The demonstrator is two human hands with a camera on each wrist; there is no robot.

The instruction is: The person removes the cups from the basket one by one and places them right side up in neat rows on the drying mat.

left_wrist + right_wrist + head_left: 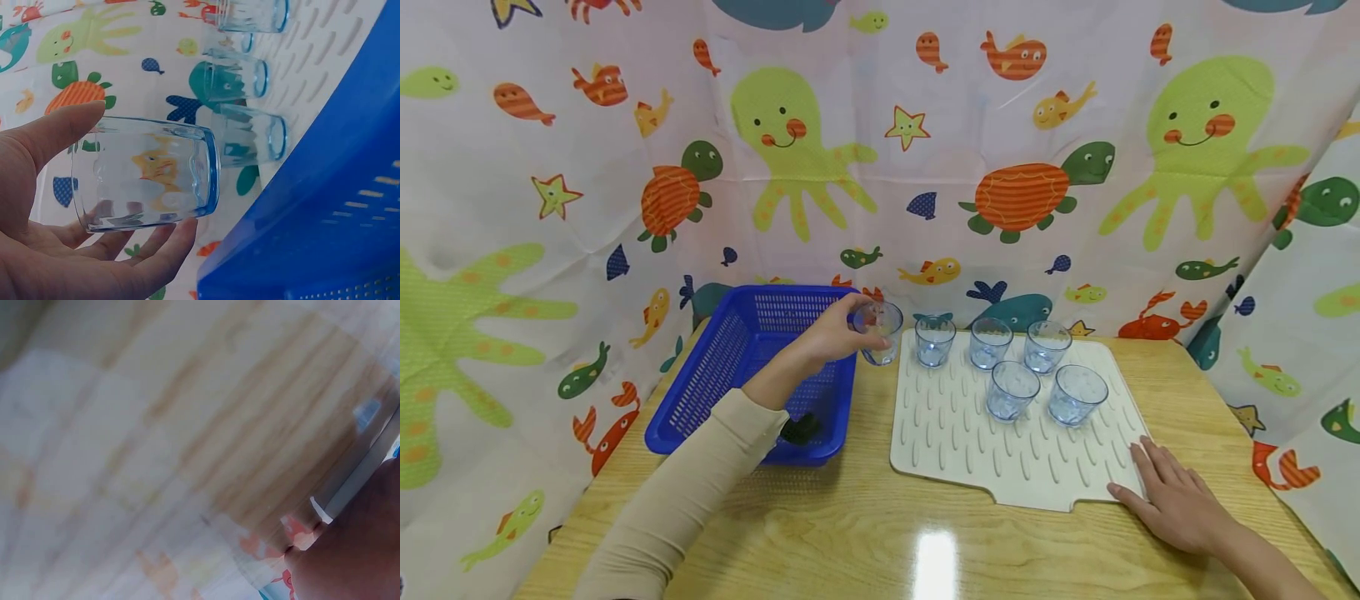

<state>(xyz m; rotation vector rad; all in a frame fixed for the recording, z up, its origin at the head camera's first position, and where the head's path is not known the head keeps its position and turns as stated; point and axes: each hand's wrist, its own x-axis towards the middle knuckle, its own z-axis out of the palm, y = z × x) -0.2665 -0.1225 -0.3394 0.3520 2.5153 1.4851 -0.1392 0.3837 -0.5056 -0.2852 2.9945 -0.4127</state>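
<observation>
My left hand (831, 332) grips a clear, blue-tinted drinking glass (882, 335) in the air between the blue basket (657, 433) and the white drying mat (955, 462). In the left wrist view the thumb lies along one side of this glass (150, 178) and the fingers along the other. Several similar glasses stand on the mat, among them one at its back left (933, 343) and one at its front right (1076, 398). With fingers spread, my right hand (1180, 507) rests at the mat's front right corner. Only part of it shows in the right wrist view.
A dark object (801, 428) lies in the basket's near right corner, too dim to identify. Wooden tabletop (820, 533) runs in front of the mat. A curtain (880, 208) printed with sea animals closes off the back and both sides.
</observation>
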